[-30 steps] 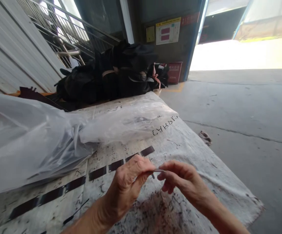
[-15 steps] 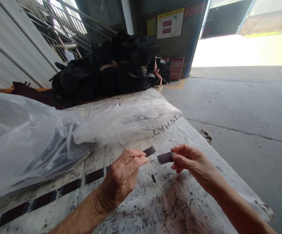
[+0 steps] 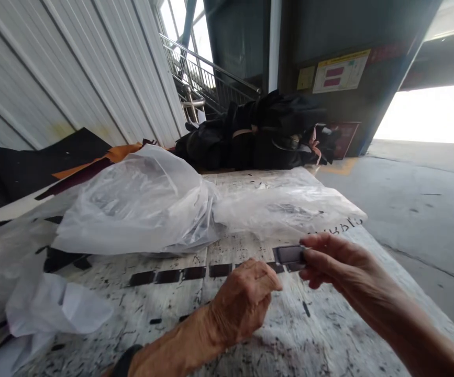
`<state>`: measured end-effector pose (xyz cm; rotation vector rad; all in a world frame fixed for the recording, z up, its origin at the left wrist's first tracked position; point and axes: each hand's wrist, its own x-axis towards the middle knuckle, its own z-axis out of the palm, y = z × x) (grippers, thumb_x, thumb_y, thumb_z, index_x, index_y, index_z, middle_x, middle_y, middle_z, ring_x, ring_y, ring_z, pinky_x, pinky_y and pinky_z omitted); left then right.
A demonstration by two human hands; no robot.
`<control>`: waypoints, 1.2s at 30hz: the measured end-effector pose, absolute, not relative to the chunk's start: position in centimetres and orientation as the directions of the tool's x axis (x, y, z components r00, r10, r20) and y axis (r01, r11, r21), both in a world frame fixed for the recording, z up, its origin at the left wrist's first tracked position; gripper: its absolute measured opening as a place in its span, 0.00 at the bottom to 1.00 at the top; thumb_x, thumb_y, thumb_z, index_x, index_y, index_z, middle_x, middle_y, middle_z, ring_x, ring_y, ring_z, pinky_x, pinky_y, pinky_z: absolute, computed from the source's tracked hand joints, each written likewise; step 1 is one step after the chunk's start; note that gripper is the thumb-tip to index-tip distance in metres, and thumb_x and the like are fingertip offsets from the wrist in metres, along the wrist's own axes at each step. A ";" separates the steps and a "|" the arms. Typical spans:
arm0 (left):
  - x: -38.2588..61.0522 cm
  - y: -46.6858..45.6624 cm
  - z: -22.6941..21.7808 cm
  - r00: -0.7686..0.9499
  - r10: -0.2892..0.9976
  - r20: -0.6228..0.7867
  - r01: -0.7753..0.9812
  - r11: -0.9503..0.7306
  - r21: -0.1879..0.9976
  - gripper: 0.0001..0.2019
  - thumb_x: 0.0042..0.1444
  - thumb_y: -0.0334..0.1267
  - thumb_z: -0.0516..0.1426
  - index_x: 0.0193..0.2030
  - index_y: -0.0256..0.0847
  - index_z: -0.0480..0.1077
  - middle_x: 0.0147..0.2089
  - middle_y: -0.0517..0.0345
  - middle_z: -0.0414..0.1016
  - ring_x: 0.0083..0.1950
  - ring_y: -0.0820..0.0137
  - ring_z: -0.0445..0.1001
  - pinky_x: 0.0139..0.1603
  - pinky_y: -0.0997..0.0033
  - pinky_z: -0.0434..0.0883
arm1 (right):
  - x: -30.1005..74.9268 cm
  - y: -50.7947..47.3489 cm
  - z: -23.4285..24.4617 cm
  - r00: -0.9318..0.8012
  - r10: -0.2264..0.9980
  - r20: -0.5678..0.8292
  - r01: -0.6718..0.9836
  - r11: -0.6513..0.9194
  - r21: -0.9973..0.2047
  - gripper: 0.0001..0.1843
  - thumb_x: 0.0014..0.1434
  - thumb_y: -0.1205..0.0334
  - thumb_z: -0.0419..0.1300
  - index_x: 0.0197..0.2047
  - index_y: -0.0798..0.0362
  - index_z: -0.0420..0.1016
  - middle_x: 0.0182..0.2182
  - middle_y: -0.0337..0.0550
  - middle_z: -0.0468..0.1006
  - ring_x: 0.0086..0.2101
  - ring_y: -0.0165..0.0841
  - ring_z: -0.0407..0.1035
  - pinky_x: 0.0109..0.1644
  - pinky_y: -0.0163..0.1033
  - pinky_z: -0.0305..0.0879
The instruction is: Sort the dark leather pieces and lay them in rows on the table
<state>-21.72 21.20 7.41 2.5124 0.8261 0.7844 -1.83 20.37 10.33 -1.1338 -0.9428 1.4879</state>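
My right hand (image 3: 336,264) pinches a small dark rectangular strip (image 3: 289,255) between thumb and fingers, with a second dark edge showing just below it. My left hand (image 3: 244,303) is curled closed, its fingertips close to that strip, and nothing shows in it. Both hands are above a stained white sheet (image 3: 246,314) printed with dark lettering. A row of similar dark strips (image 3: 167,276) lies on the sheet to the left of my hands. A clear plastic bag (image 3: 132,209) lies crumpled on the sheet, just beyond them.
Tied black bundles (image 3: 254,141) lie behind the sheet, and dark sheets with orange edges (image 3: 54,162) lie at the left. A corrugated white wall (image 3: 54,68) and a metal stair railing (image 3: 211,78) stand beyond. Concrete floor (image 3: 419,209) spreads to the right.
The view has turned left. My left hand has curled, and its dark strip no longer shows. My right hand has moved toward the far right of the sheet, still pinching its strip.
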 end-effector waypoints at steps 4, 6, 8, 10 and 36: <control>-24.4 19.3 8.4 0.561 0.754 0.341 0.463 -0.628 0.626 0.17 0.54 0.23 0.48 0.42 0.46 0.70 0.41 0.53 0.77 0.43 0.63 0.74 0.45 0.62 0.73 | -4.5 19.3 9.5 -0.115 0.970 -0.213 -0.277 -0.237 -0.931 0.19 0.47 0.54 0.70 0.38 0.54 0.72 0.23 0.40 0.79 0.24 0.30 0.74 0.27 0.32 0.68; -25.5 18.6 9.0 0.492 0.808 0.323 0.497 -0.566 0.658 0.13 0.55 0.27 0.50 0.43 0.46 0.69 0.41 0.53 0.77 0.41 0.63 0.75 0.43 0.63 0.73 | -5.1 19.1 9.1 -0.122 0.968 -0.218 -0.274 -0.244 -0.930 0.19 0.47 0.53 0.70 0.38 0.54 0.72 0.23 0.40 0.78 0.24 0.31 0.74 0.27 0.33 0.68; -26.3 18.2 9.5 0.455 0.834 0.312 0.524 -0.534 0.664 0.10 0.55 0.29 0.52 0.42 0.45 0.69 0.40 0.54 0.77 0.40 0.63 0.75 0.41 0.63 0.73 | -4.8 19.3 8.7 -0.087 0.974 -0.207 -0.236 -0.222 -0.946 0.20 0.46 0.52 0.70 0.38 0.54 0.71 0.24 0.40 0.78 0.24 0.31 0.74 0.27 0.34 0.69; -26.9 18.1 9.6 0.469 0.829 0.305 0.543 -0.543 0.641 0.09 0.55 0.30 0.53 0.41 0.44 0.70 0.38 0.55 0.76 0.40 0.63 0.75 0.41 0.65 0.73 | -3.1 19.8 8.2 0.013 0.983 -0.184 -0.154 -0.180 -0.972 0.21 0.46 0.51 0.69 0.38 0.55 0.72 0.24 0.40 0.78 0.25 0.31 0.74 0.28 0.36 0.69; -14.2 25.3 3.7 0.873 0.457 0.172 0.442 -0.889 0.120 0.20 0.59 0.44 0.53 0.55 0.36 0.64 0.55 0.47 0.70 0.58 0.54 0.63 0.57 0.50 0.62 | 5.7 22.8 2.2 0.240 0.960 -0.143 0.380 -0.229 -0.896 0.05 0.50 0.60 0.58 0.32 0.50 0.72 0.20 0.36 0.73 0.21 0.31 0.67 0.25 0.37 0.62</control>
